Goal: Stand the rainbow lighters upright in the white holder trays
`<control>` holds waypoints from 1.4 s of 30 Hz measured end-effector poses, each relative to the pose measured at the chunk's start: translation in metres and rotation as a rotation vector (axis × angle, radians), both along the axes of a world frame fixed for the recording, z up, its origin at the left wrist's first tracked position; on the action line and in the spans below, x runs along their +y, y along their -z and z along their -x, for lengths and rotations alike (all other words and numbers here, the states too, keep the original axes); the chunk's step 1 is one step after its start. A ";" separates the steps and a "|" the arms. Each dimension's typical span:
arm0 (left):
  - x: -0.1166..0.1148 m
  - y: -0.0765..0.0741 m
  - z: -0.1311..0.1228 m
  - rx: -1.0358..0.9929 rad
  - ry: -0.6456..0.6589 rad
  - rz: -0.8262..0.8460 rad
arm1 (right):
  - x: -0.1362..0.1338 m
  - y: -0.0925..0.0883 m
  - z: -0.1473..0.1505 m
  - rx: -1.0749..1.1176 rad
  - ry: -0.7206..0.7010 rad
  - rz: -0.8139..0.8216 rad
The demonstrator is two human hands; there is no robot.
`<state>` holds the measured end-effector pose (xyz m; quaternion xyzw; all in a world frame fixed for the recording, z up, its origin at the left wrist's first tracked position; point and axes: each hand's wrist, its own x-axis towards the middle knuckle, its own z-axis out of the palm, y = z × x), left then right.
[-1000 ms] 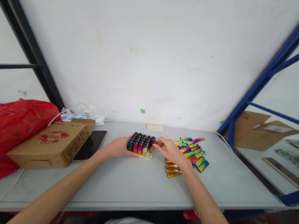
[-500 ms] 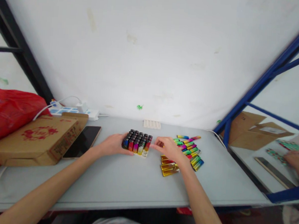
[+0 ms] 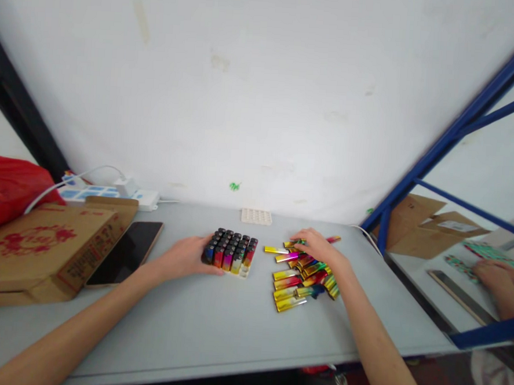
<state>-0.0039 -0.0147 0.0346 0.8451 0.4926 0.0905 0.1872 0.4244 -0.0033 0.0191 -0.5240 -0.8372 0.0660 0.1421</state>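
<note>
On the grey table, black-topped lighters (image 3: 227, 254) with coloured bodies stand upright in rows in a white tray (image 3: 244, 272). My left hand (image 3: 187, 255) is closed round the left side of this block, thumb at the near edge, fingers behind. To the right lies a loose pile of shiny metallic coloured sleeves (image 3: 287, 281), in gold, red, magenta and green. My right hand (image 3: 317, 245) rests over the far part of the pile, its fingers stretched out and touching the pieces. The undersides of its fingers are hidden.
A white perforated tray (image 3: 256, 217) lies by the wall. At left are a phone (image 3: 125, 254), a cardboard box (image 3: 45, 243), a power strip (image 3: 147, 200) and a red bag (image 3: 11, 192). Beyond the blue frame (image 3: 433, 162), another person's hands (image 3: 498, 274) are at another table.
My right hand has moved right from beside the lighter block onto the pile. Several sleeves have shifted and spread left. My left hand stays on the block; the view has shifted slightly.
</note>
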 end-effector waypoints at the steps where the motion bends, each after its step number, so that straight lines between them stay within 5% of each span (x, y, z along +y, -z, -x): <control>1: 0.000 0.001 0.000 -0.004 0.002 -0.003 | 0.001 -0.001 0.003 -0.005 -0.012 0.009; 4: 0.001 0.003 0.002 -0.015 0.008 -0.014 | 0.001 -0.007 0.011 0.110 -0.030 0.004; 11: 0.002 0.005 0.002 -0.011 -0.023 -0.008 | -0.010 -0.019 0.042 0.840 0.086 0.037; 19: -0.001 0.005 -0.005 0.023 -0.072 -0.059 | -0.024 -0.018 0.103 1.235 0.188 0.021; 22: -0.003 0.002 -0.007 0.030 -0.079 -0.068 | -0.032 -0.013 0.116 1.348 0.110 0.174; 28: -0.003 0.002 -0.007 0.015 -0.060 -0.073 | -0.048 -0.013 0.140 1.325 -0.079 0.420; 37: -0.003 0.004 -0.007 0.000 -0.066 -0.053 | -0.059 0.000 0.163 1.196 0.214 0.392; 42: -0.002 0.003 -0.007 0.019 -0.045 -0.069 | -0.057 0.004 0.162 1.165 0.247 0.367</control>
